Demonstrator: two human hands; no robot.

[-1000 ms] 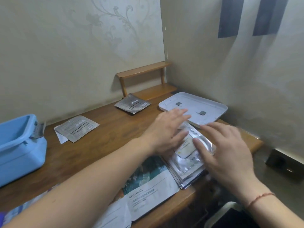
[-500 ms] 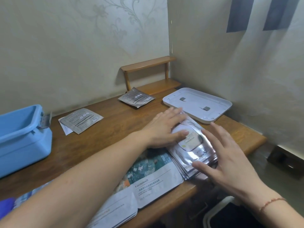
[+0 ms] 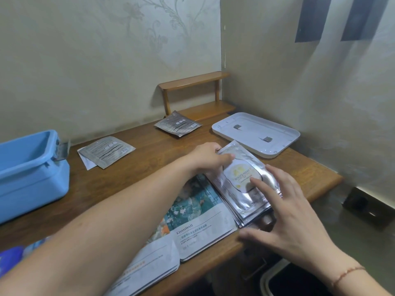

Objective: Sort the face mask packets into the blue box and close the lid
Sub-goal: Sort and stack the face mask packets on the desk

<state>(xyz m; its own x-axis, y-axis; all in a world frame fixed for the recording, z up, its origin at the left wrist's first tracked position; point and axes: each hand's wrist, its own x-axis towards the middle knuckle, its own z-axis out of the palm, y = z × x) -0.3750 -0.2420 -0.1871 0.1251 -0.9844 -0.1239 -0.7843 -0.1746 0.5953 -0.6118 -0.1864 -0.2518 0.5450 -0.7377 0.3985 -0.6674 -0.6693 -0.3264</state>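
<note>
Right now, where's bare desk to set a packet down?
Free: wood between the blue plastic box and the left forearm, in front of the light grey foil packet; also between that and the dark grey packet. Crowded: the front edge, silver packet stack under both hands, white lid behind.

You had two hands in view, your left hand (image 3: 208, 158) and your right hand (image 3: 284, 212). On the desk (image 3: 132, 178) there was one blue box (image 3: 32, 174) and one white lid (image 3: 255, 133). There was one silver packet stack (image 3: 245, 184); its count could not be told. Two grey packets (image 3: 106, 151) (image 3: 178, 126) lay apart. At least two printed white packets (image 3: 198, 223) (image 3: 147, 268) lay nearest you. One wooden shelf (image 3: 194, 92) stood behind.
</note>
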